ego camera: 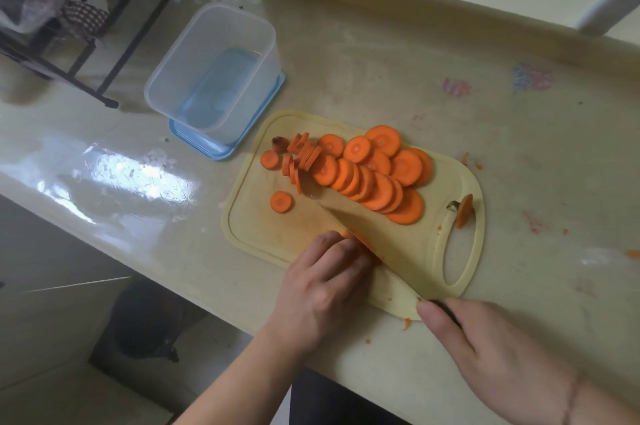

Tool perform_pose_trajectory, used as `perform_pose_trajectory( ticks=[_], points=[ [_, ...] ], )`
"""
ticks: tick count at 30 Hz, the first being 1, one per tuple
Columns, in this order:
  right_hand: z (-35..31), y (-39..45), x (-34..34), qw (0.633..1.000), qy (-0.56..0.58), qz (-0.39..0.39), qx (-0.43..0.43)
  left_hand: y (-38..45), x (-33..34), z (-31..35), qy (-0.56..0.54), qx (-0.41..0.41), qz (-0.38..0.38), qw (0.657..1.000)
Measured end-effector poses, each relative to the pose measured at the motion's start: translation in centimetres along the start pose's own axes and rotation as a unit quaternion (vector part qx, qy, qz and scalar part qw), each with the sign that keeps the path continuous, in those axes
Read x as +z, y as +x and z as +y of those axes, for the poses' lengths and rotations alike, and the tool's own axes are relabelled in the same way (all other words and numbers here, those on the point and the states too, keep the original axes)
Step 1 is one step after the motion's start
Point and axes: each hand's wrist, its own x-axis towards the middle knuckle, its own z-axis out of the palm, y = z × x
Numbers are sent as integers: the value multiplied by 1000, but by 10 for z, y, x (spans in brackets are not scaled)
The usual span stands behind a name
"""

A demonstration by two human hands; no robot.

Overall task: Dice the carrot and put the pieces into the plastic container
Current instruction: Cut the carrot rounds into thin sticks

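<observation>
Carrot slices (360, 171) lay fanned across the cutting board (249, 216), beyond both hands. The left hand (322, 289) curled over a few slices beside the knife blade (374, 234); the right hand (485, 352) gripped the knife's handle.

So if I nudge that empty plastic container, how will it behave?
The plastic container looks thin-walled and empty, so probably light. It stands on its blue lid, on a glossy counter, so it may slide easily. Being tall, it could tip.
</observation>
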Motion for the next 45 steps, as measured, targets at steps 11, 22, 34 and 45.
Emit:
perform_pose_trajectory(
  ticks=[11,22,34,45],
  points=[
    [0,-4,-15,999,2,24,-36,-4,1,1,10,-11,16,1000],
    [8,-23,-5,999,-9,44,-14,-5,1,-3,-22,-5,12,1000],
    [-5,10,10,999,-20,24,-37,-4,2,-5,-11,-11,11,1000],
    [5,-6,-8,999,13,49,-14,-12,-3,0,2,-9,30,1000]
  ],
)
